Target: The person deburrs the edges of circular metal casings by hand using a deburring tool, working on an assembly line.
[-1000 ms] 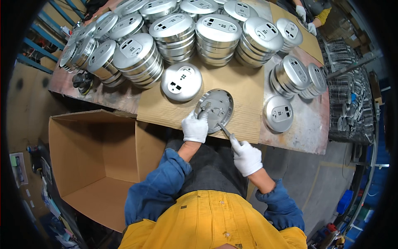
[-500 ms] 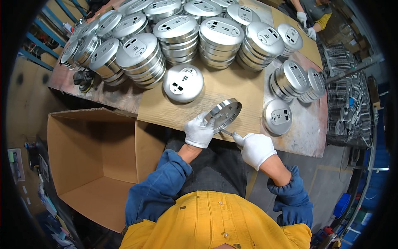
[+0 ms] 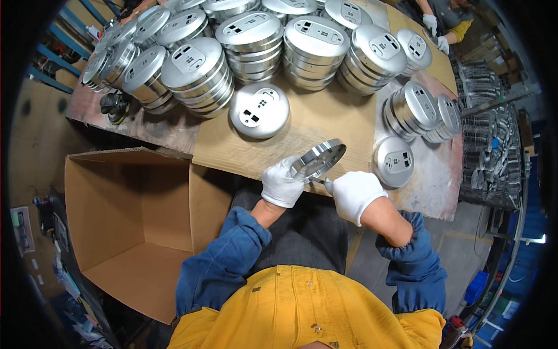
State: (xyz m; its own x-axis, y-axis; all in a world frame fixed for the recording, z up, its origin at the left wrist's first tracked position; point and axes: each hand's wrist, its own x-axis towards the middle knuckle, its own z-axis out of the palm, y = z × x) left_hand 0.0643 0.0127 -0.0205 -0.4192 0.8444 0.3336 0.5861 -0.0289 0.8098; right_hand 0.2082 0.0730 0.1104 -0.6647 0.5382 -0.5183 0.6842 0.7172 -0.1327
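My left hand (image 3: 281, 185), in a white glove, grips the rim of a round silver metal housing (image 3: 319, 158) above the table's near edge. The housing is tilted, its hollow inside facing my right. My right hand (image 3: 356, 195), also gloved, is closed around a thin bar-shaped metal tool (image 3: 317, 180), perhaps a file. Its tip reaches the lower rim of the housing beside my left fingers; exact contact is hard to make out. Beyond my hands a single housing (image 3: 259, 111) lies with its cut-out face up, and another housing (image 3: 394, 162) rests to the right.
Several stacks of housings (image 3: 251, 49) crowd the far side of the cardboard-covered table (image 3: 232, 152). A black sander-like tool (image 3: 114, 107) sits at the left edge. An open carton (image 3: 131, 209) stands at my left. Far right, a co-worker's gloved hands (image 3: 437, 34) show.
My right hand has turned and moved slightly, bringing the tool closer in at the housing's lower rim. The held housing has shifted a little right and tilted. The whole view has shifted slightly.
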